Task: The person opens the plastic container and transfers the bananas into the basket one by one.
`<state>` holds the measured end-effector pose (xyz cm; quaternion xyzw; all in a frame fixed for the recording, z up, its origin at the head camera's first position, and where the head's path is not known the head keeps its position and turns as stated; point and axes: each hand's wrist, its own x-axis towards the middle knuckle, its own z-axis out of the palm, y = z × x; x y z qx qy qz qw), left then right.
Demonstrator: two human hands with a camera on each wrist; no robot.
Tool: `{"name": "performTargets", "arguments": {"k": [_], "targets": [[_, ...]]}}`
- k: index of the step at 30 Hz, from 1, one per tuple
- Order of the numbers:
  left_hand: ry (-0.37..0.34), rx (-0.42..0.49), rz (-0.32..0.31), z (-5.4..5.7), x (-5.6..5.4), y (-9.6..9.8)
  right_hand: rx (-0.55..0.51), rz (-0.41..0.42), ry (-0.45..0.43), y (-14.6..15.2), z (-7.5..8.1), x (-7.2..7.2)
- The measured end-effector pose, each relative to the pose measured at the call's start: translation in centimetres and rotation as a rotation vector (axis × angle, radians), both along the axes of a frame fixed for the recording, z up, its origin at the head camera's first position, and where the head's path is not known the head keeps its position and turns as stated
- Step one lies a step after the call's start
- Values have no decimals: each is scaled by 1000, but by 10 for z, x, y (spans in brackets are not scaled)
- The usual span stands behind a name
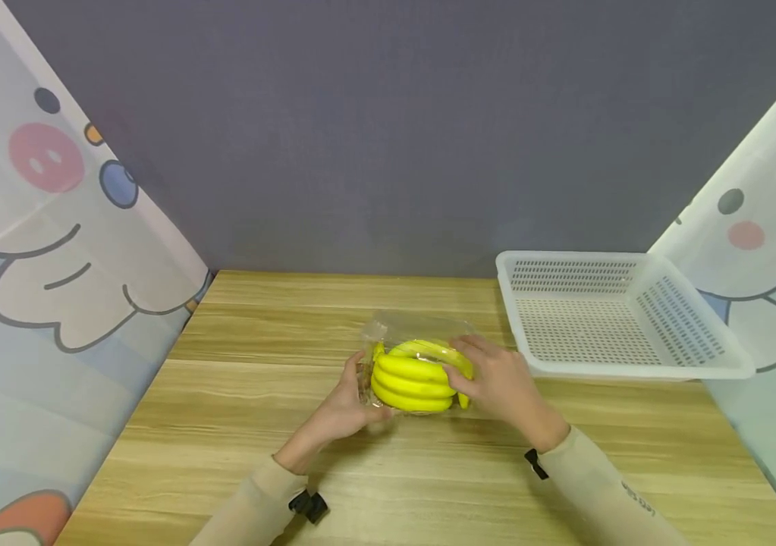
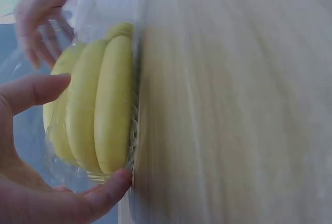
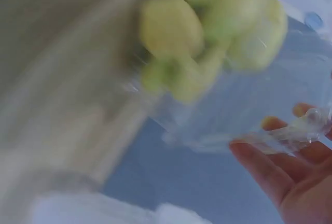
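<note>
A bunch of yellow bananas (image 1: 415,383) lies inside a clear plastic bag (image 1: 391,326) on the table. My left hand (image 1: 347,406) holds the left end of the bag, thumb along the near side, fingers beyond it. In the left wrist view, its digits reach around the end of the bananas (image 2: 111,105). My right hand (image 1: 500,379) is at the right end, overlapping the bag in the head view. Its spread fingers (image 3: 259,169) touch the loose edge of the plastic in the right wrist view, where the bananas (image 3: 171,27) look blurred.
At the back right of the wooden table (image 1: 224,425) stands a white perforated plastic basket (image 1: 640,371). A grey panel (image 1: 360,152) rises behind the table. Cartoon-printed sheets (image 1: 53,227) flank it on both sides.
</note>
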<state>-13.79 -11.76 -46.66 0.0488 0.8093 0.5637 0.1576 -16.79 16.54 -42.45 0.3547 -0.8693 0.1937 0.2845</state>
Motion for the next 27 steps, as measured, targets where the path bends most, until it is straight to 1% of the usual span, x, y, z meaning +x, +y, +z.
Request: {"name": "performTargets", "arguments": {"k": [3,6,10,15,21,27], "targets": [[1,-2,4,1,-1,0,-2,-30,-37,1,11,-1],[-4,5,11,0,-1,-1,4,-36,-91,1,20,-1],[-15,9,10,-2,-1,-1,-26,-41,-108,2,21,-2],[-8,4,3,-2,-1,0,-76,-60,-115,4,22,-5],[-6,-5,9,0,-2,1,-112,-84,-173,5,28,-6],[-8,7,15,0,-2,1,-141,-114,-229,5,32,-7]]}}
